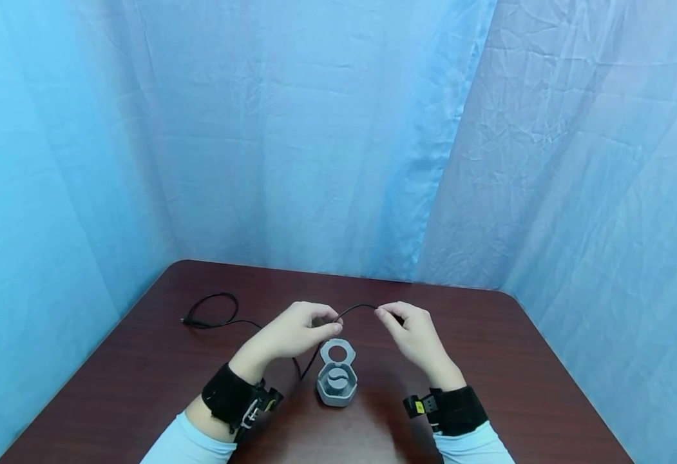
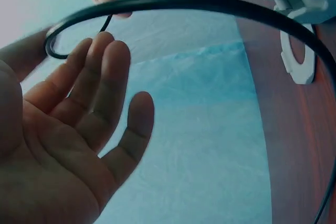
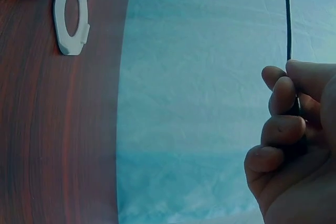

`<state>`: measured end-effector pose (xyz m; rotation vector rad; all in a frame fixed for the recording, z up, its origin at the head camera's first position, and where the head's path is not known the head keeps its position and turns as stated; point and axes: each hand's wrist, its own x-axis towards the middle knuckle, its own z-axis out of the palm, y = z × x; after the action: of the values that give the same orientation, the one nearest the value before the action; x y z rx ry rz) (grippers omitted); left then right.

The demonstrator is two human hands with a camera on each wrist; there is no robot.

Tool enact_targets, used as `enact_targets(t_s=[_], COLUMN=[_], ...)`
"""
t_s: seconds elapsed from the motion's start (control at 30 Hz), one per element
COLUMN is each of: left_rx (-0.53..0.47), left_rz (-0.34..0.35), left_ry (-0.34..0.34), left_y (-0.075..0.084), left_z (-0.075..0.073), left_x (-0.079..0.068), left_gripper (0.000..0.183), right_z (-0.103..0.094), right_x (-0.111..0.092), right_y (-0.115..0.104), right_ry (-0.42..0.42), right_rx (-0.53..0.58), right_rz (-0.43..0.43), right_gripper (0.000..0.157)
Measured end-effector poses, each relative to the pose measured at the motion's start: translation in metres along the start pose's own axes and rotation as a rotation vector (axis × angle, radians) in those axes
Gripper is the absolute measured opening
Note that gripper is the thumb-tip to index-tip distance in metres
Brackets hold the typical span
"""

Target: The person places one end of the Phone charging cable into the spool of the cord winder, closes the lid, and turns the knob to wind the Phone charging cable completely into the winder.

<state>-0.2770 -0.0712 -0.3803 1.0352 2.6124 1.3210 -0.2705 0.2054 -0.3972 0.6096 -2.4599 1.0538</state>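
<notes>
A thin black cable [image 1: 357, 306] arches between the two hands. My left hand [image 1: 297, 330] pinches it lightly between thumb and fingertips, while the other fingers [image 2: 111, 72] stay fairly straight in the left wrist view. My right hand [image 1: 418, 335] grips the cable near one end, its fingers curled around a thicker black part mostly hidden in the palm, as the right wrist view shows. Below and between the hands stands a small grey polygonal case [image 1: 336, 396] with a round core inside. Its ring-shaped lid [image 3: 71, 47] is folded back, away from me.
The cable's far stretch lies in a loop [image 1: 236, 310] left of the left hand, with a small connector [image 1: 185, 321] at its end. Everything rests on a dark brown table [image 1: 489, 361]. Blue curtains [image 1: 315, 161] hang behind the table and at both sides.
</notes>
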Motion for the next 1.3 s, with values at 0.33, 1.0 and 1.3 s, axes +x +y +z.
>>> enact_targets(t_s=[0.33,1.0,1.3], left_rx=[-0.034,0.170,0.219], left_rz=[0.024,-0.008,-0.113], left_ry=[-0.059,0.032,0.071], left_y=[-0.001,-0.044,-0.062], left_z=[0.007,-0.029,-0.055], left_x=[0.002,-0.013,-0.022], left_gripper=[0.023,0.026,0.022], right_z=[0.000,-0.031,-0.053], right_x=[-0.001,-0.006,-0.012], right_y=[-0.008,0.022,0.047], right_ry=[-0.097,-0.215,-0.200], right_rx=[0.026,-0.038,-0.141], right_rz=[-0.100,-0.030,0.111], right_gripper=[0.017,0.011,0.016])
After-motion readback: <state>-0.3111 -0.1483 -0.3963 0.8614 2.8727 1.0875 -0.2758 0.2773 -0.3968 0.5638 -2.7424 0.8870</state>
